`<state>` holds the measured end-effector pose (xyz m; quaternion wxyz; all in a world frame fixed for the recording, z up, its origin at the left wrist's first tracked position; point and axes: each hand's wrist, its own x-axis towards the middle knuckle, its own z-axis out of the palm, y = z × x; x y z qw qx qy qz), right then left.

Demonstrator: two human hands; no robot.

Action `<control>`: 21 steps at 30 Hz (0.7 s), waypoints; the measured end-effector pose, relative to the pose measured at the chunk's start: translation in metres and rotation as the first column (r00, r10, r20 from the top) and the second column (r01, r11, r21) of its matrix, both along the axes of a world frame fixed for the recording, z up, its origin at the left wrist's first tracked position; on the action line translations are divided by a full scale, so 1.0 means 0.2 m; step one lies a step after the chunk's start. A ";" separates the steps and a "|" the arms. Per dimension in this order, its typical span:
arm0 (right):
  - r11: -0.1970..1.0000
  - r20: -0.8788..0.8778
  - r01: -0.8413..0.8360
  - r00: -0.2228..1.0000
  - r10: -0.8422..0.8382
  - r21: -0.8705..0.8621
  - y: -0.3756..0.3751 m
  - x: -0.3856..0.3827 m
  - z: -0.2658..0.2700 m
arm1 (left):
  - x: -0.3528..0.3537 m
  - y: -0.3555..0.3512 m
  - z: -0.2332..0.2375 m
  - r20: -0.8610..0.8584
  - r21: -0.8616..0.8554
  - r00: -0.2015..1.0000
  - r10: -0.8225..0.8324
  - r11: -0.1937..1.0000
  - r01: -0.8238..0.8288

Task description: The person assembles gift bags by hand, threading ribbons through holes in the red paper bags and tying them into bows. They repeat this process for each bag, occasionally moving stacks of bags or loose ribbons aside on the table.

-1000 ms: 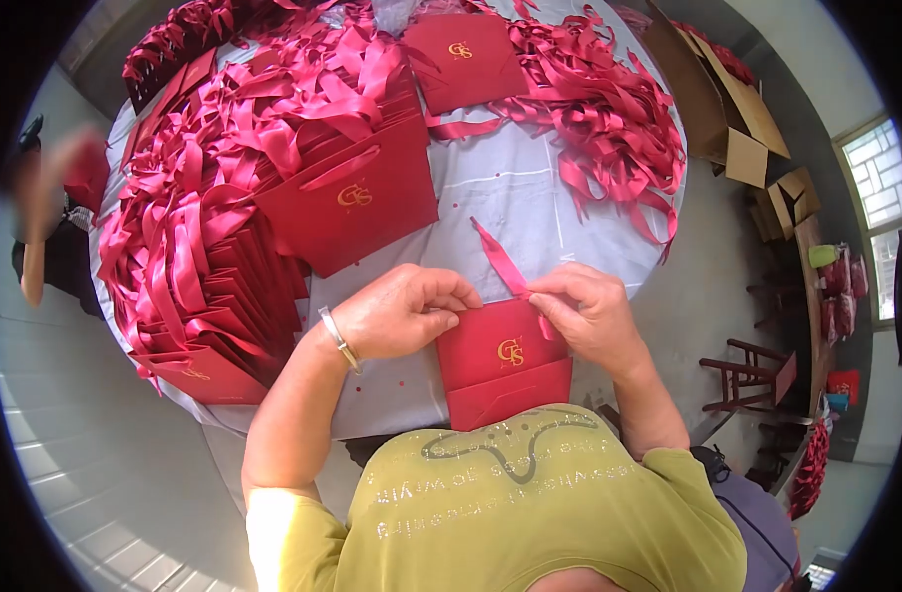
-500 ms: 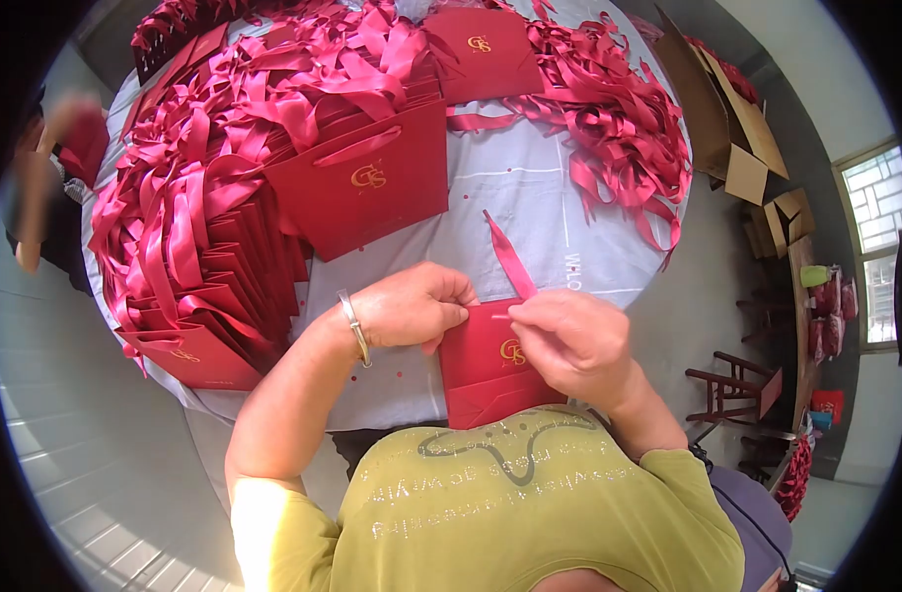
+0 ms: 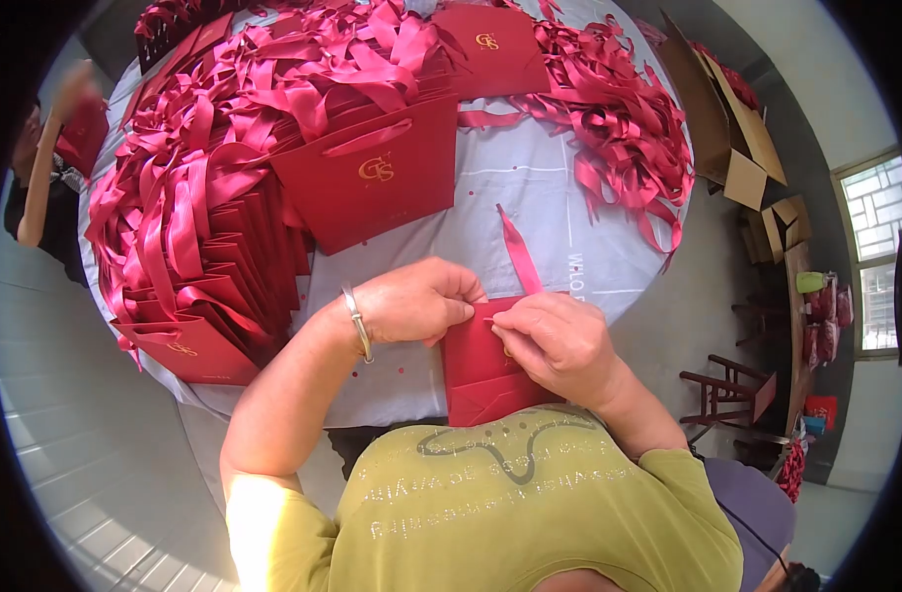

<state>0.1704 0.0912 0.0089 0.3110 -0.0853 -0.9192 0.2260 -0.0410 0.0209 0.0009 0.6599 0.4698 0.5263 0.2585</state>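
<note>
right hand has slid over the flat red paper bag, fingers pinching the pink satin ribbon; left hand fingers pinch its rim.

Left hand, right hand on bag

- Small hand-packing workshop.
- Round table heaped with stacked red gift bags and loose ribbons.
- Opened cardboard cartons stand just beside the table.
</note>
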 end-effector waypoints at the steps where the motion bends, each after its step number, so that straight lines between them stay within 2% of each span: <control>1: 0.999 0.004 0.007 1.000 -0.007 0.036 0.00 0.00 -0.01 | 0.00 0.00 0.00 0.007 0.006 1.000 0.010 1.000 -0.010; 11: 0.975 0.129 0.070 0.987 -0.099 0.209 -0.05 -0.02 0.02 | 0.04 -0.02 0.03 -0.056 0.031 0.996 0.063 0.998 -0.061; 14: 0.951 0.200 0.085 0.969 -0.149 0.296 -0.08 -0.04 0.00 | 0.05 -0.02 0.01 -0.091 0.106 0.992 0.093 0.991 -0.083; 15: 0.951 0.199 0.084 0.969 -0.148 0.298 -0.09 -0.04 0.01 | 0.05 -0.03 0.01 -0.145 0.175 0.985 0.096 0.982 -0.070; 16: 0.929 0.273 0.075 0.944 -0.183 0.363 -0.11 -0.05 0.02 | 0.05 -0.03 0.00 -0.199 0.242 0.975 0.100 0.969 -0.050; 17: 0.903 0.341 0.061 0.913 -0.223 0.426 -0.12 -0.06 0.04 | 0.05 -0.03 0.00 -0.200 0.244 0.975 0.098 0.969 -0.047; 21: 0.880 0.382 0.087 0.878 -0.289 0.467 -0.17 -0.11 0.08 | 0.06 -0.04 -0.01 -0.187 0.282 0.971 0.149 0.955 -0.092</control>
